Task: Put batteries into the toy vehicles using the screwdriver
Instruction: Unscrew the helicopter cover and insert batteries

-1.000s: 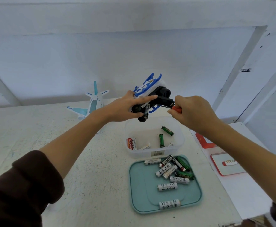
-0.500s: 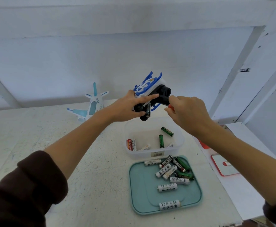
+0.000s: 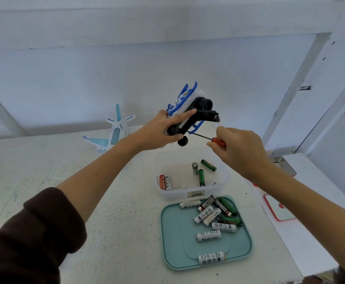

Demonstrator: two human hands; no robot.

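the blue-and-white toy vehicle (image 3: 185, 111) is held aloft, underside up, gripped by the left hand (image 3: 159, 133). the screwdriver (image 3: 208, 138) is pinched by the right hand (image 3: 237, 149), tip near the toy's underside. batteries (image 3: 214, 216) are scattered on the teal tray (image 3: 173, 242) on the bench (image 3: 44, 171) below.

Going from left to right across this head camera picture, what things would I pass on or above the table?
Toy airplane → left hand gripping the blue and white toy vehicle → screwdriver → right hand holding it → red-edged card at the far right.
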